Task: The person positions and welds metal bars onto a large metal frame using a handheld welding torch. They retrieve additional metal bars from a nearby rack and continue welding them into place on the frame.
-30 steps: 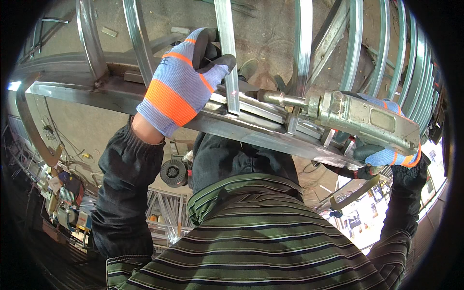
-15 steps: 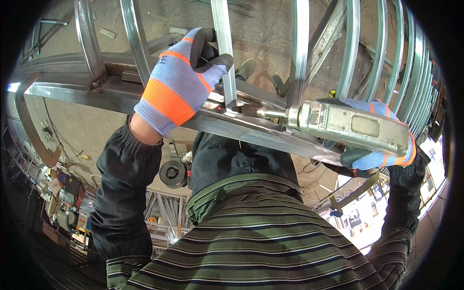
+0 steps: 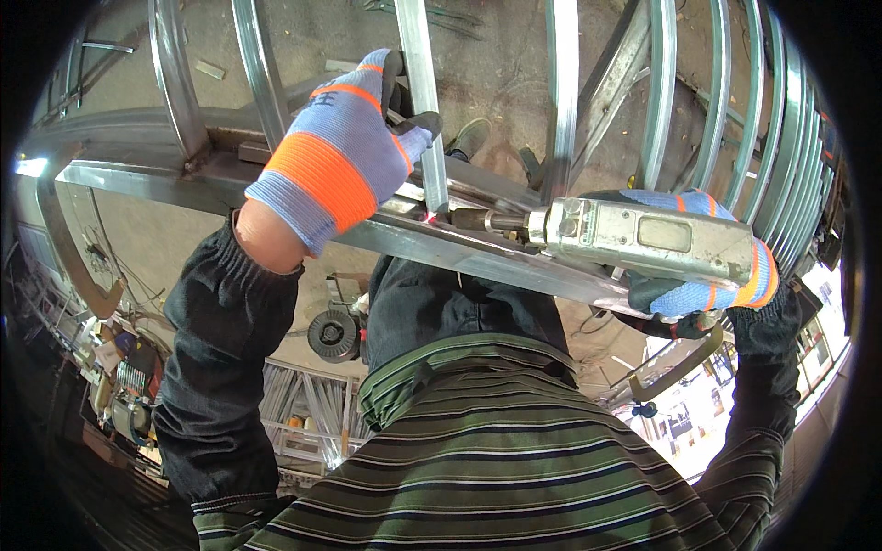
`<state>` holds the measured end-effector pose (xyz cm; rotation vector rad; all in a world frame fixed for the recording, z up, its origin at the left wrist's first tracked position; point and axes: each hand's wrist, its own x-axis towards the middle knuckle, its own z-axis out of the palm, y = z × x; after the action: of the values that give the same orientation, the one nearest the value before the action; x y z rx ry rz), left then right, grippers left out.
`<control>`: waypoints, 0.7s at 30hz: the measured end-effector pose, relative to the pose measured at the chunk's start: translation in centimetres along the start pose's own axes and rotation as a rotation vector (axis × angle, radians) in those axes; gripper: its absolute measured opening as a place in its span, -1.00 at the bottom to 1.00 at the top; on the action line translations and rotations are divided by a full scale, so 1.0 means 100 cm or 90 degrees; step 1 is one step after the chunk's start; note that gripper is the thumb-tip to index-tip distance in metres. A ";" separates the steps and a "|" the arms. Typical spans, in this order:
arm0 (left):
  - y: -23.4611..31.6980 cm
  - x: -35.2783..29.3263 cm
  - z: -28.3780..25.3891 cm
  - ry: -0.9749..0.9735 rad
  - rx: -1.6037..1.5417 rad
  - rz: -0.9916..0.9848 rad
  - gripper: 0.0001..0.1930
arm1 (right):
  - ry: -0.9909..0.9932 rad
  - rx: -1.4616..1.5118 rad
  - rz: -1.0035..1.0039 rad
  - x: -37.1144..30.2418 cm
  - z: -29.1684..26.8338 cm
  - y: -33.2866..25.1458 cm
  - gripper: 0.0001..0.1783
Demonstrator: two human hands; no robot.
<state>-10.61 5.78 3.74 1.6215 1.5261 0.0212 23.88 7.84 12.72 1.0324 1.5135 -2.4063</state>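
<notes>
My left hand (image 3: 326,151), in a blue and orange knit glove with dark fingertips, is closed around an upright metal bar (image 3: 420,69), its thumb across the bar's near face. The bar's foot stands on a long metal rail (image 3: 478,253). In my right hand (image 3: 726,292), gloved alike, is a bulky silver handheld welding gun (image 3: 661,237), lying almost level and pointing left. Its nozzle (image 3: 473,219) is at the foot of the bar, where a small reddish glow shows. The gun's body hides part of my right fingers.
More upright bars (image 3: 562,83) rise from the frame, closely ranked at the right. Curved metal arms (image 3: 69,248) jut out below the rail on both sides. A dark round reel (image 3: 333,335) sits on the floor beside my legs, near a rack of metal lengths (image 3: 308,404).
The welding gun and my right hand have shifted slightly left, bringing the nozzle closer to the bar's foot. My left hand keeps its hold on the bar; its forearm has swung slightly left.
</notes>
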 end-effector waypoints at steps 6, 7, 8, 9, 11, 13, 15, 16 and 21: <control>0.000 0.001 0.010 0.007 -0.176 0.028 -0.54 | 0.014 0.020 -0.039 -0.002 0.002 0.009 -0.18; -0.001 0.001 0.010 -0.006 -0.172 0.019 -0.54 | 0.016 0.022 -0.048 -0.002 0.002 0.012 -0.20; -0.002 0.001 0.009 -0.020 -0.169 0.010 -0.55 | 0.019 0.038 -0.073 -0.003 0.002 0.015 -0.22; -0.003 0.001 0.009 -0.022 -0.171 0.019 -0.55 | 0.020 0.030 -0.073 -0.004 0.001 0.017 -0.23; -0.005 0.001 0.010 -0.025 -0.179 0.006 -0.54 | 0.018 -0.022 -0.103 -0.005 0.000 0.021 -0.22; -0.007 0.002 0.013 -0.018 -0.192 0.021 -0.54 | 0.010 -0.115 -0.164 -0.005 -0.001 0.021 -0.20; -0.008 0.003 0.015 -0.010 -0.207 0.046 -0.54 | -0.007 -0.060 -0.070 -0.007 -0.003 0.018 -0.16; -0.009 0.003 0.015 -0.012 -0.207 0.045 -0.54 | -0.014 -0.048 -0.031 -0.008 -0.002 0.017 -0.14; -0.005 -0.001 0.007 -0.015 -0.174 0.025 -0.56 | 0.010 0.051 0.018 -0.012 0.000 0.015 -0.08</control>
<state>-10.59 5.23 3.06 1.4284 1.4068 0.2219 25.46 6.78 12.28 1.0826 1.4086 -2.4632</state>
